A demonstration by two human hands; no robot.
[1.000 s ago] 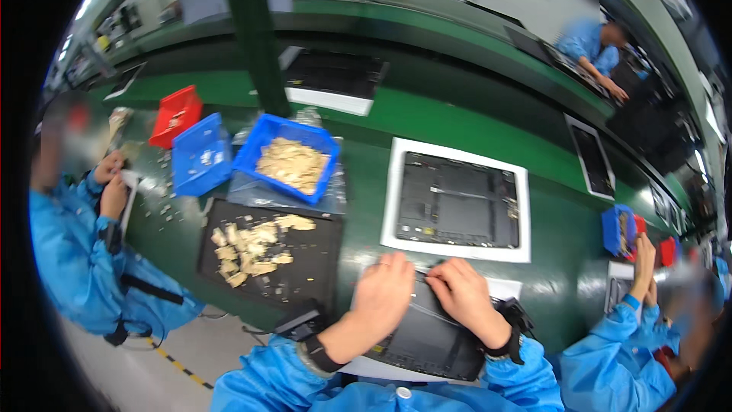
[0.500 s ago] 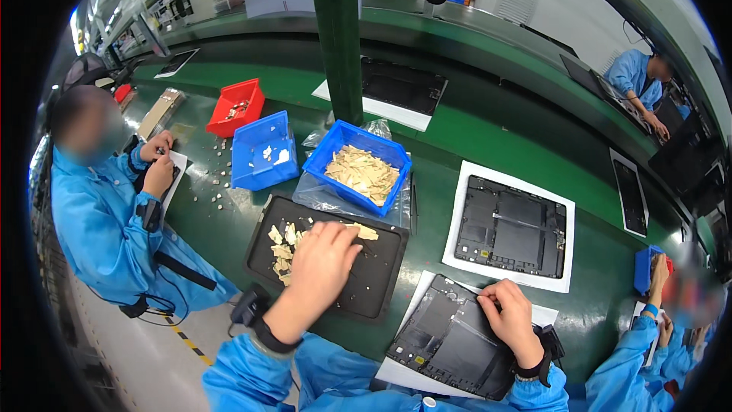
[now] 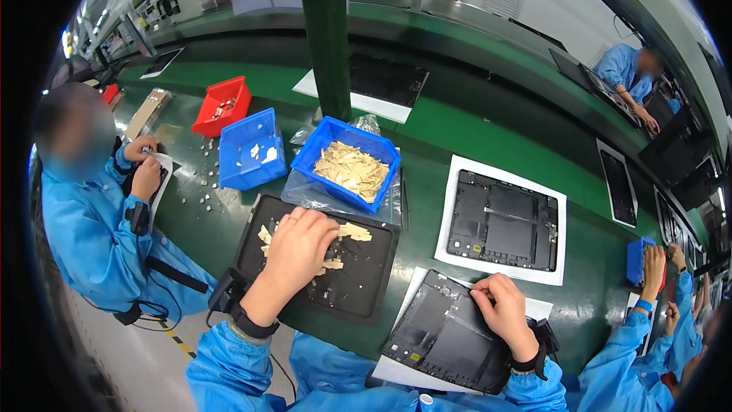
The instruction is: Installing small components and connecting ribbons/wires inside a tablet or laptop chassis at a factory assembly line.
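Note:
My left hand (image 3: 300, 248) is over a shallow black tray (image 3: 347, 303), fingers curled together beside its cream paper strips (image 3: 354, 233). Any piece between those fingertips is hidden. My right hand (image 3: 503, 309) has thumb and forefinger drawn together at the upper right edge of a flat black tablet housing (image 3: 442, 332). Whatever they may pinch there is too small to make out. White paper lies under that housing. Behind the tray stands a blue bin (image 3: 324, 183) heaped with similar strips.
Another black housing (image 3: 503, 221) lies on white paper behind my right hand. A second blue bin (image 3: 252, 156) and a red bin (image 3: 221, 107) stand back left. A green post (image 3: 324, 38) rises behind them. Co-workers work left (image 3: 103, 236) and right (image 3: 629, 343).
My left hand has shifted slightly within the tray, and the strips around it lie differently, with fewer showing at its left. My right hand stays at the housing's edge. The whole view has shifted slightly.

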